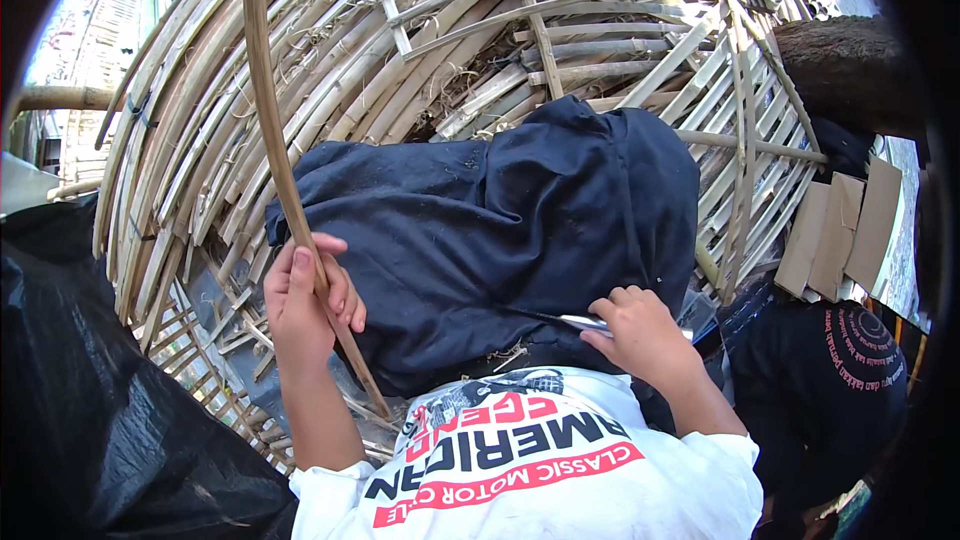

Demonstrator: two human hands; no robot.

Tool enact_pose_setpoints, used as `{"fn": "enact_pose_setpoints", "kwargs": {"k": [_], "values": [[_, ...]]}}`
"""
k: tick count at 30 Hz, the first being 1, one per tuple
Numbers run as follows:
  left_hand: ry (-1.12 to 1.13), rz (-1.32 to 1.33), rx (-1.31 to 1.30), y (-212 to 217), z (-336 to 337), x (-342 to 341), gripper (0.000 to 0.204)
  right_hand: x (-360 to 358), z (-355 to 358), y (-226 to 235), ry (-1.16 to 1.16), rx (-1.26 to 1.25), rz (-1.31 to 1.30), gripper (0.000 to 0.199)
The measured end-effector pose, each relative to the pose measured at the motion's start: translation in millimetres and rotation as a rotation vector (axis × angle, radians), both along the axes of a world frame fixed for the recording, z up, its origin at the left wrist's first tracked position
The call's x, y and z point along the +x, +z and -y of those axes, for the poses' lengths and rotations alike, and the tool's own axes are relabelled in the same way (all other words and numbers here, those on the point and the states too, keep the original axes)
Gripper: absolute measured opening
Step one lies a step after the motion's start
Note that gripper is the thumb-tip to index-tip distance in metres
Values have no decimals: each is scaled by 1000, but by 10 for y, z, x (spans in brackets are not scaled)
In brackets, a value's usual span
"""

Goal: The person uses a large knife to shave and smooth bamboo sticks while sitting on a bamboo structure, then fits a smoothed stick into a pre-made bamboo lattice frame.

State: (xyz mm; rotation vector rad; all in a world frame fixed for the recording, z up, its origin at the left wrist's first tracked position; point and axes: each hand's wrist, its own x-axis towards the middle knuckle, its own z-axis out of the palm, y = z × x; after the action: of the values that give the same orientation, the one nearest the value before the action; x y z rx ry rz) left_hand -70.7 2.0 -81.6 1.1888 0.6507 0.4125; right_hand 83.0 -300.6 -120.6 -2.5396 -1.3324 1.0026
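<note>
My left hand (310, 295) is closed around a long bamboo strip (268, 100). The strip stands steeply across the left part of the view, its top near the upper edge and its lower end by my shirt. In my right hand (640, 335) is a slim knife (578, 322), its thin blade pointing left over my lap and its handle partly hidden under my fingers. The knife and the strip are apart. A dark cloth (480, 210) covers my legs, with a few pale shavings (510, 352) on its near edge.
Stacked split bamboo strips (330, 70) curve around the far side, with bamboo lattice (745, 130) at the right. A log (850, 70) lies at the far right, above cardboard pieces (830, 235). Black plastic sheeting (100, 370) hangs left. A person in dark clothing (830, 380) is close by at right.
</note>
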Motion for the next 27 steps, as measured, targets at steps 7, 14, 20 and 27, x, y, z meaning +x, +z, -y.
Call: {"fn": "enact_pose_setpoints", "kwargs": {"k": [7, 14, 20, 27], "values": [[86, 363, 208, 391, 248, 1447, 30, 385, -756, 398, -15, 841, -406, 58], [406, 539, 171, 624, -205, 2022, 21, 758, -1026, 310, -283, 903, -524, 32], [207, 535, 162, 409, -167, 2518, 18, 982, -778, -47, -445, 858, -946, 17], [-340, 59, 124, -476, 12, 2860, 42, 1206, -120, -474, -678, 897, -1247, 21]]}}
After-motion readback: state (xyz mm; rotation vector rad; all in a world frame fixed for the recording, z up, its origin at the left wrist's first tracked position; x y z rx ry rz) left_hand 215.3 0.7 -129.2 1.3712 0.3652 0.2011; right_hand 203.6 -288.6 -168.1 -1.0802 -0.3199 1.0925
